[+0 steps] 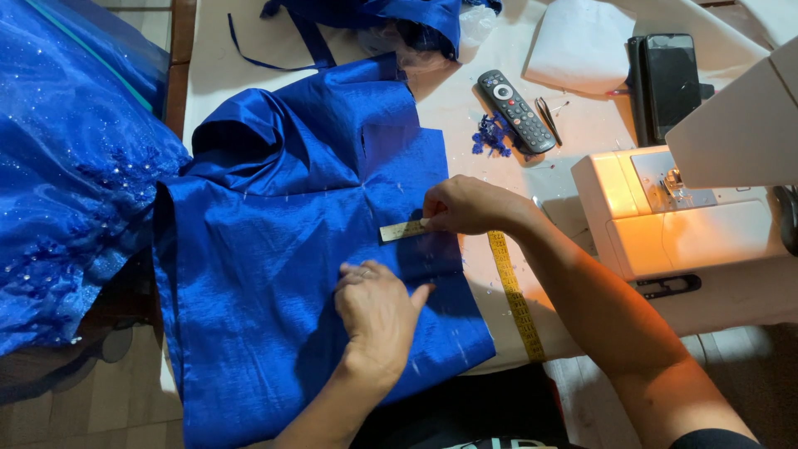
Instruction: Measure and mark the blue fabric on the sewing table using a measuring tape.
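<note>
- head view: shiny royal-blue satin cloth lies spread flat on the white counter, its near edge draping off.
- left hand lies palm-down on the cloth, fingers nearly closed, holding nothing.
- right hand pinches one end of the yellow measuring tape onto the cloth.
- judged light, limp, slippery; best held flat or taken by an edge.
- count: one cloth, one tape, one black remote control, one white sewing machine.

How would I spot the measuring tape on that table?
Start at the white sewing machine on the right. Just left of it, a yellow tape runs down the table edge beside the blue cloth, its end pinched in the right hand. It is the only narrow yellow strip.
</note>
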